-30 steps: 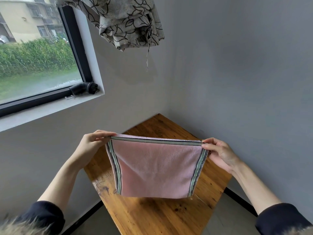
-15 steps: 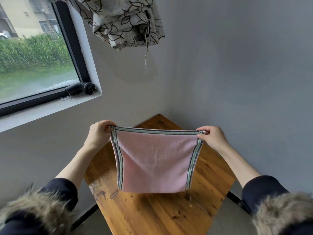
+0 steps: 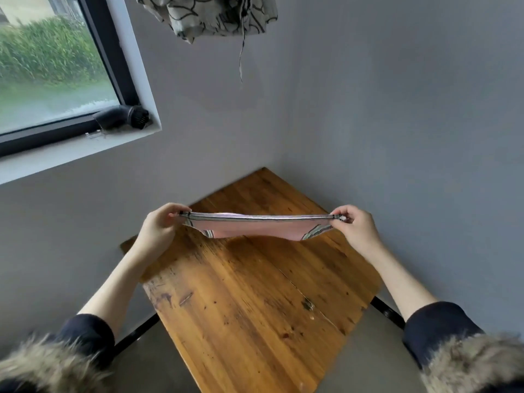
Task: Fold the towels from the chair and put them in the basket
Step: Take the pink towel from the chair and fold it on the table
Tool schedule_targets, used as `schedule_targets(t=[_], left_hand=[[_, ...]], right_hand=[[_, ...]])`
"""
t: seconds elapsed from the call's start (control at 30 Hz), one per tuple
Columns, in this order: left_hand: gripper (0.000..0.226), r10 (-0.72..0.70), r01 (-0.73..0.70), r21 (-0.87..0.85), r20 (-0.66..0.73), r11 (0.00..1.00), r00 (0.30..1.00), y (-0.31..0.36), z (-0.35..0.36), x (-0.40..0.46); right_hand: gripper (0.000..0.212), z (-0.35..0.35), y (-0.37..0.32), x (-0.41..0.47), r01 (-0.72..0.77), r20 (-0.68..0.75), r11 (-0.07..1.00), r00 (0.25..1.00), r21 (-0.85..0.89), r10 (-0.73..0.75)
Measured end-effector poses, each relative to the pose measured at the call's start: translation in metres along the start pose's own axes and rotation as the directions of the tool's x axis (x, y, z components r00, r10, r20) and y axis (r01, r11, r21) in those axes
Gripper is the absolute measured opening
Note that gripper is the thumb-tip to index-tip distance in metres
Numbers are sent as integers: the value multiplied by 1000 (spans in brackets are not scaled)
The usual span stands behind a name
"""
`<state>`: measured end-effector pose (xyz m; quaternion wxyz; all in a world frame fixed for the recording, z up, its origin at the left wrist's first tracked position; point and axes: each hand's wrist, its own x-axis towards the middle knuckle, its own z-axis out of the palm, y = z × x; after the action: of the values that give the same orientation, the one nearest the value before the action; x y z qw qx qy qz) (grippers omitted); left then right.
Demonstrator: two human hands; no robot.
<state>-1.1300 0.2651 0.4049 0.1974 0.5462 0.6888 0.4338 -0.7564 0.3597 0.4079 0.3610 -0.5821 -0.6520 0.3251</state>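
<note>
The pink towel (image 3: 255, 226) hangs in the air above the far part of the wooden table (image 3: 255, 307), stretched taut between both hands; it is seen nearly edge-on, its grey-and-green striped hem forming a straight line on top, the pink body sagging in a shallow curve beneath; the left hand (image 3: 158, 226) pinches one corner, the right hand (image 3: 354, 226) the other

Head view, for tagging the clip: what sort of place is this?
Probably a plain room in a home: a wooden table in a grey corner, a window facing greenery, a patterned curtain overhead.
</note>
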Motion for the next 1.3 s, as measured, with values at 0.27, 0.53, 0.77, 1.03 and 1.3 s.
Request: schedule_targets(t=[0.27,0.53,0.77,1.03,1.3], left_hand=[[31,-267,197,204,421,959,867,-89,41,-111],[36,-394,178,377,639,909,661,-130,55,-168],[15,-388,42,457,699,888,600,-148,81,-201],[30,-295,-140,455,752,879,590,-174,83,-248],[31,-324,-6,491,585,871,744,-168,102,-211]], right_hand=[[26,40,103,-100,-260,255,934,912,-243,320],[9,47,132,-153,-352,457,825,703,-443,545],[12,69,154,-192,-242,485,785,672,-571,560],[9,85,171,-223,-177,577,770,565,-614,590],[28,111,165,-188,-150,447,791,756,-593,478]])
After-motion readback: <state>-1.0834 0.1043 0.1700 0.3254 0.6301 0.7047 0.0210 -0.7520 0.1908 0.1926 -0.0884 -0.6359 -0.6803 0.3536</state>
